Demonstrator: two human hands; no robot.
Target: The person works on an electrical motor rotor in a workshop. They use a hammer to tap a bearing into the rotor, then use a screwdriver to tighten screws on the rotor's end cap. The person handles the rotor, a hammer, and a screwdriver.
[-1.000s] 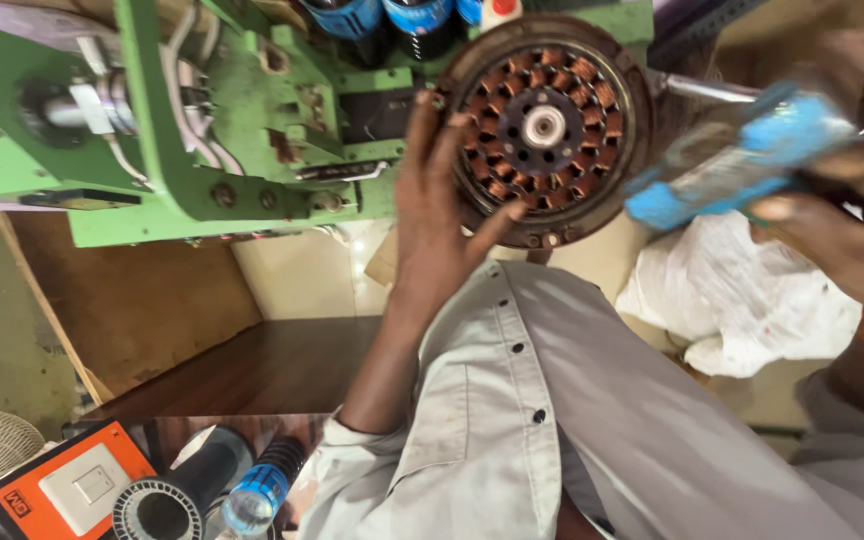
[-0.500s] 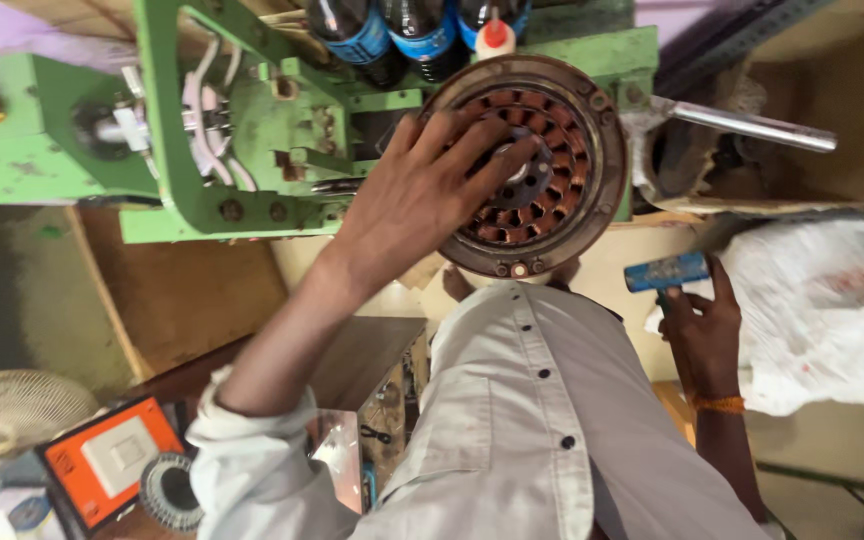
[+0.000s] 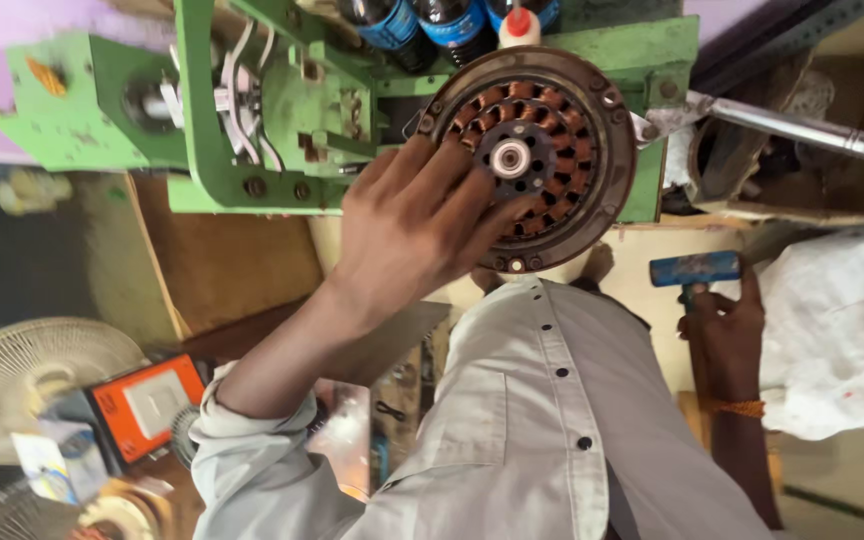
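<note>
A round motor stator (image 3: 552, 130) with copper windings in a dark metal ring is mounted on a green machine (image 3: 242, 110). My left hand (image 3: 412, 225) lies flat on the stator's lower left part, fingers spread over the windings and rim. My right hand (image 3: 722, 320) hangs low at the right, away from the stator, gripping a tool with a blue handle (image 3: 694, 268). My pale grey shirt fills the lower middle of the view.
A shiny metal lever (image 3: 802, 125) sticks out to the right of the stator. A white cloth bag (image 3: 842, 330) lies at the right. Dark bottles (image 3: 422, 20) stand behind the machine. A fan grille (image 3: 22, 380) and an orange box (image 3: 147, 405) sit at lower left.
My right hand has dropped with the blue-handled tool from close to the camera down to the right side. My left hand has slid from below the stator onto its face.
</note>
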